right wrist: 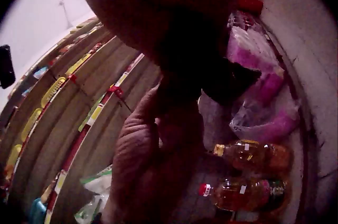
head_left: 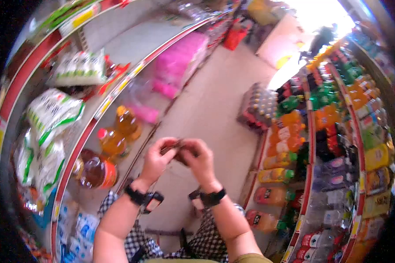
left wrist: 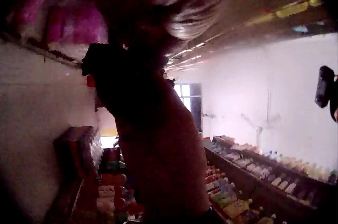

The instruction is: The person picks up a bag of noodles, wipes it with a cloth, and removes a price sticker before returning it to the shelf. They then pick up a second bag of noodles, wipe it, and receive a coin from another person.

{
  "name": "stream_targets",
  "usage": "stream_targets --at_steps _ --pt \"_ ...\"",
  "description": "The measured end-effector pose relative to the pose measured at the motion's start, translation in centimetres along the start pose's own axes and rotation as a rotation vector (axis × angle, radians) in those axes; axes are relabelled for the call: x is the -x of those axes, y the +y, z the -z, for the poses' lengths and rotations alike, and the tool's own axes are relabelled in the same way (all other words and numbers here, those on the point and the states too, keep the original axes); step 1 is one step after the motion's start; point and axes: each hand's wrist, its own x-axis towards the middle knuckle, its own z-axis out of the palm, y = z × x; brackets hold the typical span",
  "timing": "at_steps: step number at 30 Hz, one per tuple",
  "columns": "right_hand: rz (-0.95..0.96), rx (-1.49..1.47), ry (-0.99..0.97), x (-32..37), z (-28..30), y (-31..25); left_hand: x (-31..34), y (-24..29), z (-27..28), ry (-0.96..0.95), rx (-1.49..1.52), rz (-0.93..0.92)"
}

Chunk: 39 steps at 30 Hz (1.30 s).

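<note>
Fingers of two hands, the left hand [head_left: 156, 158] and the right hand [head_left: 199, 158], bend in and pinch one small dark thing [right wrist: 232, 82]. It is between them, over the floor [head_left: 193, 101]. In the right wrist view a dark end sticks out to the right; it is too dark to tell its long axis. Three big bottles [head_left: 113, 142] are on the left, and one pack of drinks [head_left: 255, 107] is on the right.
</note>
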Motion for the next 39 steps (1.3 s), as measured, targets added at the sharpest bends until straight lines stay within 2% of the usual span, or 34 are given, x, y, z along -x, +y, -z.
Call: stream_targets --at_steps 2,3,4,5,7,8,10,13,14,15,17,19,21,23,25,27,30,33,34,35,37,39 --pt "-0.064 -0.070 0.013 0.1 -0.2 0.0 -0.1 0.0 0.3 0.027 -0.023 0.005" --pt "-0.083 -0.153 -0.023 0.1 -0.1 0.4 -0.2 -0.3 0.6 0.054 0.063 0.034" --pt "-0.092 -0.105 -0.021 0.1 0.0 0.5 -0.3 -0.6 0.8 0.068 0.163 0.060" --pt "0.128 -0.025 0.005 -0.3 0.1 1.3 -0.4 -0.8 1.0 0.073 0.266 0.075" --pt "0.070 0.179 0.055 -0.6 1.0 0.7 -0.7 -1.1 1.1 0.115 0.309 0.051" --pt "0.068 0.175 0.053 -0.7 1.2 0.5 -0.7 -1.1 1.2 0.142 0.360 0.022" --pt "-0.099 -0.087 0.086 -1.0 1.3 0.3 -0.8 -1.2 1.4 0.122 0.381 0.005" --pt "-0.044 -0.133 0.092 -0.6 -0.1 -0.9 -0.7 -1.1 1.2 0.090 0.415 0.007" --pt "0.091 0.058 0.140 -0.7 -0.5 -0.9 -0.5 -1.0 1.1 0.080 0.428 0.026" --pt "0.088 0.059 0.141 -0.6 -0.2 -0.5 -0.4 -0.9 1.0 0.080 0.428 0.029" --pt "0.194 0.536 -0.012 -0.7 0.6 0.4 -0.2 -0.6 0.7 0.043 0.528 0.091" --pt "0.150 0.435 -0.019 -0.6 0.7 0.3 -0.2 -0.6 0.8 0.054 0.504 0.072" --pt "0.209 0.622 0.112 -0.8 1.0 -0.7 -0.3 -0.8 1.0 0.066 0.480 0.053" --pt "0.148 0.563 0.112 -0.9 1.1 -0.7 -0.6 -1.0 1.0 0.120 0.475 0.000" --pt "0.138 0.215 0.111 -0.9 0.8 -0.2 -0.4 -0.7 1.0 0.108 0.396 -0.016" --pt "0.153 0.164 0.066 -0.5 0.5 0.3 -0.4 -0.7 1.0 0.095 0.318 -0.031" --pt "0.003 -0.162 0.036 -0.2 -0.8 -0.1 -0.1 -0.9 0.8 0.061 0.300 -0.045" --pt "0.104 0.165 0.085 -0.1 -0.3 -0.9 0.1 -0.4 -0.1 0.100 0.129 -0.066" --pt "0.078 0.213 0.110 -0.1 -0.4 -0.2 0.2 -0.4 -0.1 0.109 0.199 -0.021" --pt "0.051 0.260 0.136 0.0 -0.6 0.2 0.1 -0.8 0.0 0.154 0.170 -0.062" --pt "-0.080 0.153 0.164 0.1 -0.6 -0.1 0.2 -0.6 -0.1 0.119 0.318 -0.041" --pt "-0.080 0.087 0.102 0.1 -0.5 0.8 0.0 -0.7 -0.3 0.124 0.329 -0.050"
